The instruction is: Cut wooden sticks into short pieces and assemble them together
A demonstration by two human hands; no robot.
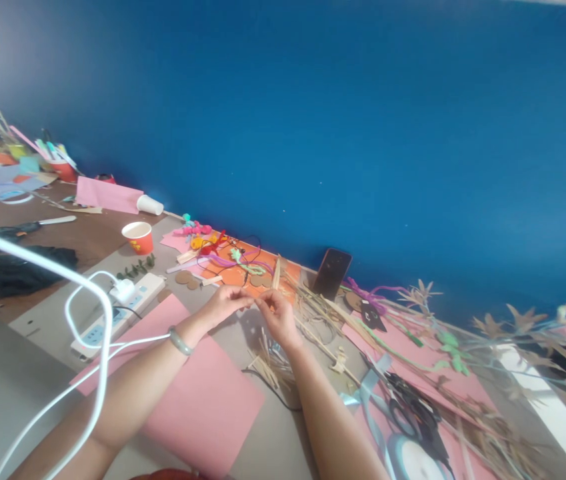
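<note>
My left hand (pixel 229 303), with a pale bangle (pixel 181 341) on its wrist, is pinched closed at the middle of the table. Its fingertips meet those of my right hand (pixel 277 317), which is pinched as well. Whatever lies between the fingertips is too small to make out. Both hands are raised over the table, near an orange sheet (pixel 235 275) strewn with coloured cords and round wooden slices. Under my left forearm lies a large pink sheet (pixel 203 413). Short cut straw pieces (pixel 269 363) are beside my right wrist.
A white cable (pixel 105 360) loops across the left foreground by a power strip (pixel 123 313). A red paper cup (pixel 139 239) stands beyond it. A phone (pixel 331 273) leans on the blue wall. Scissors (pixel 405 413), ribbon (pixel 370 393) and dried stems crowd the right.
</note>
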